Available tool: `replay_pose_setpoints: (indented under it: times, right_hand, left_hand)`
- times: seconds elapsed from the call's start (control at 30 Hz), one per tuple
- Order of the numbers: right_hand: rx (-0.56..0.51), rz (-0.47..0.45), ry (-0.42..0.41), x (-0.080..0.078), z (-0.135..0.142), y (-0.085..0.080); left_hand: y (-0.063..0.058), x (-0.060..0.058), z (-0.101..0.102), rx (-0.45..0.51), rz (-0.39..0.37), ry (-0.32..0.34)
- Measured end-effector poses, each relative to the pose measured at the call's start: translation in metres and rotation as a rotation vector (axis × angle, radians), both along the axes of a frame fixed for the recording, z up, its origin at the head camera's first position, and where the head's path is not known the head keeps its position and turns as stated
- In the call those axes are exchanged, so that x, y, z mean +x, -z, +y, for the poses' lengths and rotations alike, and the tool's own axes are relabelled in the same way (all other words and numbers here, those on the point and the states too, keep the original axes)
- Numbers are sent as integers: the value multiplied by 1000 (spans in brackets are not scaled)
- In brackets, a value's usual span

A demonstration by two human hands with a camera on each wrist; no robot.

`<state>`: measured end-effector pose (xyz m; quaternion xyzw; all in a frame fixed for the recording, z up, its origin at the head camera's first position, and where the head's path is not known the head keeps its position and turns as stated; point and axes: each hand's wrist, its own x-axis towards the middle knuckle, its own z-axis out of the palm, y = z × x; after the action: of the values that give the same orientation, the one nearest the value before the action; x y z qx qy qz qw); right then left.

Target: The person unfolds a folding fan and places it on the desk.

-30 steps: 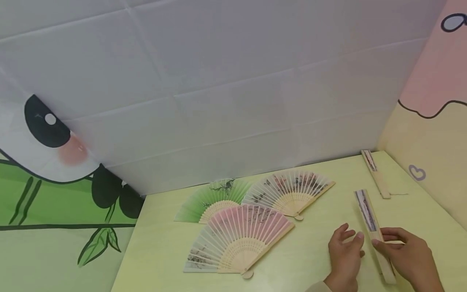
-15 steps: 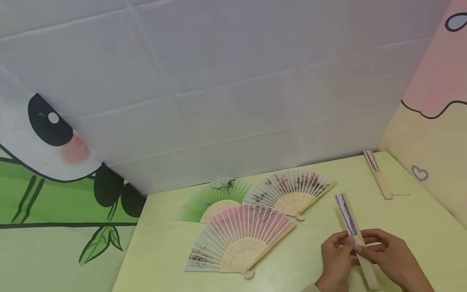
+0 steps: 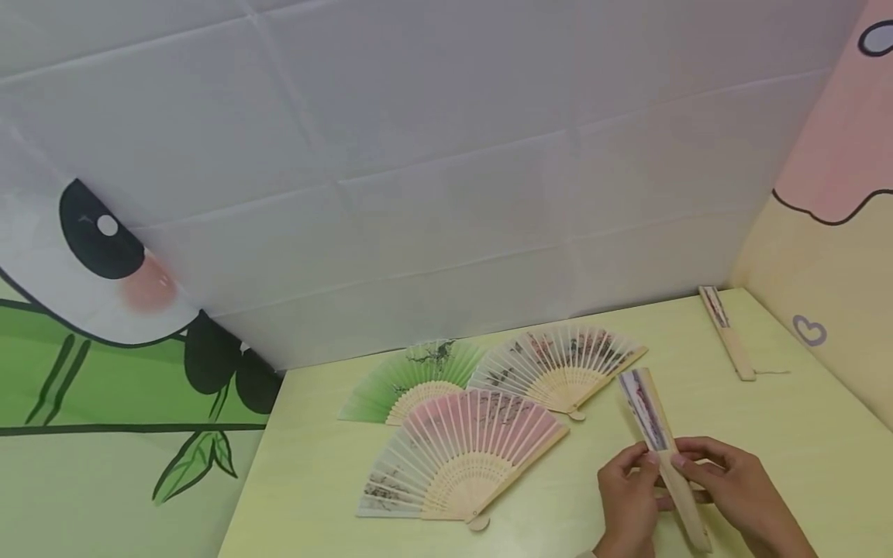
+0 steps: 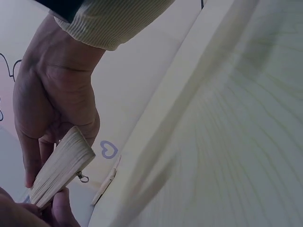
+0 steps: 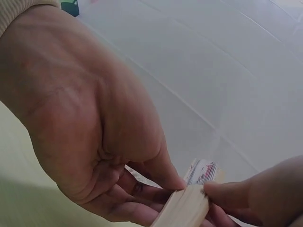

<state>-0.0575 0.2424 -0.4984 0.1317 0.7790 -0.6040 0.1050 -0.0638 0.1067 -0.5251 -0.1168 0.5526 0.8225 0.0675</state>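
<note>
A folded hand fan (image 3: pixel 675 473) with pale bamboo ribs and a printed strip is held upright and leaning left over the right part of the table. My left hand (image 3: pixel 625 496) pinches its left edge near the middle, thumb in front. From the other side my right hand (image 3: pixel 736 484) pinches it, the thumb on its face and fingers behind. In the left wrist view, a small metal ring shows by the end of the bamboo ribs (image 4: pixel 64 163). The right wrist view shows both thumbs on the folded fan (image 5: pixel 187 205), close to its printed part.
Three spread fans lie to the left on the yellow-green table (image 3: pixel 300 465): a pink one (image 3: pixel 481 426), a green one (image 3: pixel 391 387) and a white floral one (image 3: pixel 540 360). Another folded fan (image 3: pixel 729 337) lies at the back right. A pale wall (image 3: pixel 446 194) stands behind.
The folded fan has moved left in my right hand. My left hand, at first apart from it, now pinches it too. The spread fans stay put.
</note>
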Motion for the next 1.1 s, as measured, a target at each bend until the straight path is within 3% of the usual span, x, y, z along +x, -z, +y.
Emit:
replay_pose_setpoints:
  times: [0.4, 0.63, 0.77, 1.1]
  right_hand:
    - [-81, -70, 15, -3, 0, 5]
    - [-76, -42, 52, -4, -1, 2]
    - [-87, -40, 86, -4, -1, 0]
    - [-111, 7, 167, 0, 1, 5]
  left_hand:
    - [6, 2, -7, 52, 52, -46]
    - [4, 0, -13, 61, 67, -90]
    - [1, -2, -15, 44, 34, -131]
    - [1, -2, -18, 74, 47, -155]
